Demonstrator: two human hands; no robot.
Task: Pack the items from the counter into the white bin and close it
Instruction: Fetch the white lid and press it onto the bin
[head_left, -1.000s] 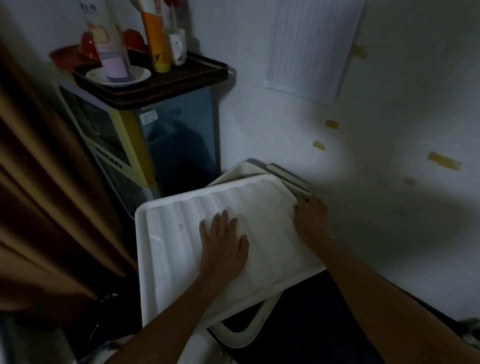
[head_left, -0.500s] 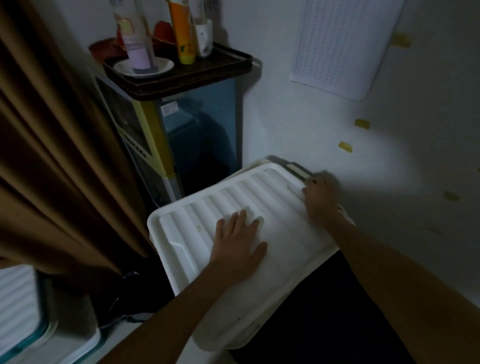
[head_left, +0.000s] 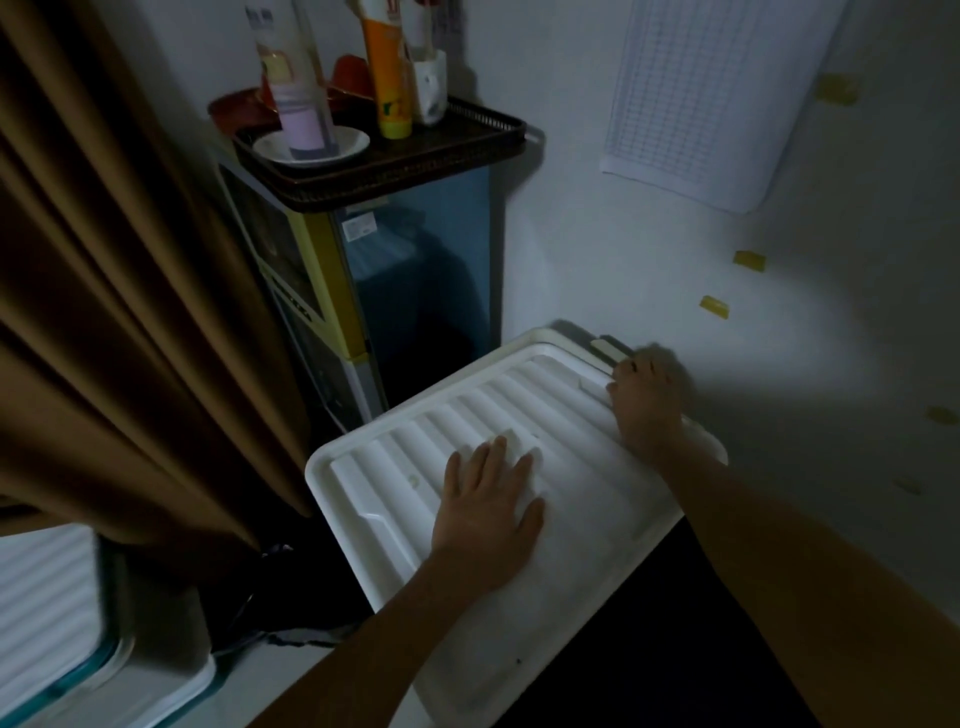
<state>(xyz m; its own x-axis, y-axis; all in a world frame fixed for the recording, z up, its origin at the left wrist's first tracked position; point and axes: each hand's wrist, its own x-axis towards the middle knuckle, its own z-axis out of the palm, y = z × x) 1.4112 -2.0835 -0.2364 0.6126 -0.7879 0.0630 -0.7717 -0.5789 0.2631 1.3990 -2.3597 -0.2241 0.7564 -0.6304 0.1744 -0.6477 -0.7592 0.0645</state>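
Lid (head_left: 405, 467) beside white wall (head_left: 571, 234): left hand (head_left: 488, 514) flat on it, right hand (head_left: 647, 405) at edge, grip unclear

Dim, grainy view; a soft light pool brightens the wall (head_left: 779, 374) and white bin lid (head_left: 415, 447); corners dark, lower left blurred.

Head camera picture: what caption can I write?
Left hand flat on the white lid, right hand at its far edge.

No legible text. White tube (head_left: 291, 78): dark print at top, blurred. Orange tube (head_left: 387, 73): printed mark, unreadable. Cabinet sticker (head_left: 361, 228): too small. Wall sheet (head_left: 696, 88): grid lines.
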